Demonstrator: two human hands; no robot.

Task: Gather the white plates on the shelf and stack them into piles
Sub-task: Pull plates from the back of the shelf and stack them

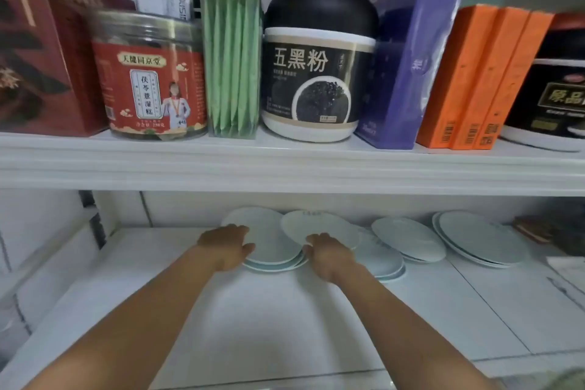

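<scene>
White plates lie along the back of the lower shelf (pixel 285 310). A short pile of plates (pixel 272 241) sits left of centre, and my left hand (pixel 226 247) rests on its left rim. My right hand (pixel 326 252) holds the near edge of a single tilted plate (pixel 316 226) that leans over the pile's right side. More plates (pixel 380 258) lie behind my right hand. Further right are another overlapping group (pixel 408 239) and a small stack (pixel 478 241).
The upper shelf (pixel 285 165) hangs low over the plates and carries jars (pixel 316 73) and boxes (pixel 474 79). A dark object (pixel 550 231) sits at the far right of the lower shelf. A white side wall (pixel 47 231) closes the left.
</scene>
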